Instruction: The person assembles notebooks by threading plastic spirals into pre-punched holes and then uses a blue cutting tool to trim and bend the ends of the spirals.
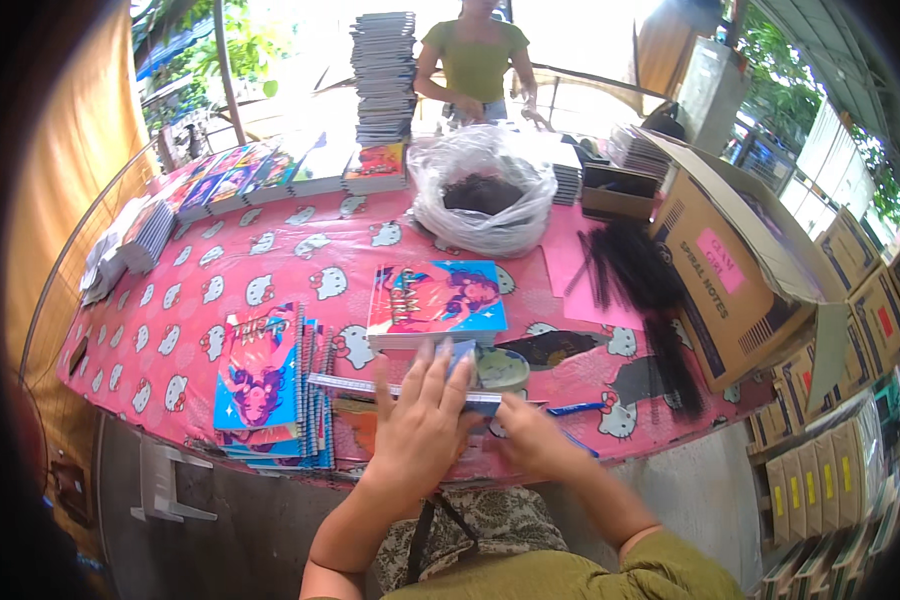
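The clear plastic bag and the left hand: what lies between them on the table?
In the head view, a stack of colourful notebooks lies between the plastic bag and the left hand, on the pink tablecloth.

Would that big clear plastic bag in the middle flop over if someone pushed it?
Probably it would squash, not tip. The plastic bag looks thin and crinkly, so its sides likely cave in. It sits wide and slumped on the pink tablecloth with dark stuff inside, so it would likely slide or sag.
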A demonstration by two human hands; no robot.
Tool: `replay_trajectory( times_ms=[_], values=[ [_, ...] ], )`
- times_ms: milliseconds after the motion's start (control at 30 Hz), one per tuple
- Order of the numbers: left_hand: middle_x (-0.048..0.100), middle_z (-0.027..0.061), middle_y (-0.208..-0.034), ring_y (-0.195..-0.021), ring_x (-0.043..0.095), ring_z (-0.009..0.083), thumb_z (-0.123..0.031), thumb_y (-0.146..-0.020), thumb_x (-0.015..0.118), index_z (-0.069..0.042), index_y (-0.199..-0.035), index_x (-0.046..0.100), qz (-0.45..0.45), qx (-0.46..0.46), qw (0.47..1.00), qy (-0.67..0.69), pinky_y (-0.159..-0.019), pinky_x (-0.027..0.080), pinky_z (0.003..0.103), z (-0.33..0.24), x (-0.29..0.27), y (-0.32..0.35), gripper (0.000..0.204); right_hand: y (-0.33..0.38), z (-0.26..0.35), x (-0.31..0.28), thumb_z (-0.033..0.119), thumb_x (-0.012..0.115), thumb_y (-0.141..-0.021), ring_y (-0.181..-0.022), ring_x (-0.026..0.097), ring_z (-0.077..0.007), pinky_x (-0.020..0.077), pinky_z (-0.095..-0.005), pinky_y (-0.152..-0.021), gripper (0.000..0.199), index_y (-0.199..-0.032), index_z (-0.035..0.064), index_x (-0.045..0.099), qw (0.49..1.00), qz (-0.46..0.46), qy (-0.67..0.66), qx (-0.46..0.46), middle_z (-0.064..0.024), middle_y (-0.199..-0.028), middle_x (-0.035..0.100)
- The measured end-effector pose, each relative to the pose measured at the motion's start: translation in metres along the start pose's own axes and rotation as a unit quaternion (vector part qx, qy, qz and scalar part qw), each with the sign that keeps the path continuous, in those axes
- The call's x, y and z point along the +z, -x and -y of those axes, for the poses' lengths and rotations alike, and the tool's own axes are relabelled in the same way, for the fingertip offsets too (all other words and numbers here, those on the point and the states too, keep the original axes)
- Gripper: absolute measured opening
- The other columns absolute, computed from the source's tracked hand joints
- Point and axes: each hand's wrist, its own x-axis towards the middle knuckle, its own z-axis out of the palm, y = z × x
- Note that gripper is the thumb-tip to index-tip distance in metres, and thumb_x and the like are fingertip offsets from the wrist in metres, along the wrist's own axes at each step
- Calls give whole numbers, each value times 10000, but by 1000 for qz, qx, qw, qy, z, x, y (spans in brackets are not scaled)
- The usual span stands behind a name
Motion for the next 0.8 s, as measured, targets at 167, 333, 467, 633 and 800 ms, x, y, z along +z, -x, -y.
replay_trajectory(
  times_ms=[167, 333, 467, 633, 800],
  values=[
    [636, 100, -1124, -1025, 586, 261, -234, -868, 637, -68, -1293, 531, -60, 11, 996, 69, -1033, 300, 494, 3, 3, -4, 469, -8, -107, -120, 276, 751, -756, -944, 623, -382, 504, -465, -811, 354, -955, 12, 623, 887, -171, 316, 292, -213, -1002, 634],
    [688, 62, -868, -821, 625, 230, -163, -780, 733, -62, -946, 694, -144, -3, 964, 224, -889, 395, 389, 7, 7, -12, 198, 14, -173, -160, 255, 712, -819, -916, 679, -364, 547, -457, -783, 242, -868, 26, 651, 782, -125, 403, 458, -198, -903, 693],
    [688, 51, -860, -773, 614, 197, -153, -734, 775, -68, -834, 718, -167, -12, 954, 251, -831, 405, 348, 9, 8, -10, 143, 17, -176, -158, 129, 670, -788, -850, 677, -364, 535, -437, -750, 146, -862, 6, 650, 861, -151, 336, 352, -183, -879, 683],
    [685, 40, -806, -744, 615, 194, -166, -749, 771, -76, -846, 727, -159, -25, 956, 244, -838, 391, 339, 9, 9, -9, 140, -12, -42, -101, -118, 568, -751, -708, 650, -256, 522, -327, -648, 309, -1027, -18, 662, 975, -172, 133, -33, -147, -947, 641],
    [679, 32, -799, -771, 620, 201, -237, -766, 754, -88, -819, 713, -152, -32, 953, 259, -821, 377, 361, 6, 7, -12, 163, -10, 50, -82, -38, 702, -753, -797, 656, -195, 527, -287, -625, 299, -1044, 26, 681, 991, -125, -43, -14, -117, -914, 638]
  ],
)
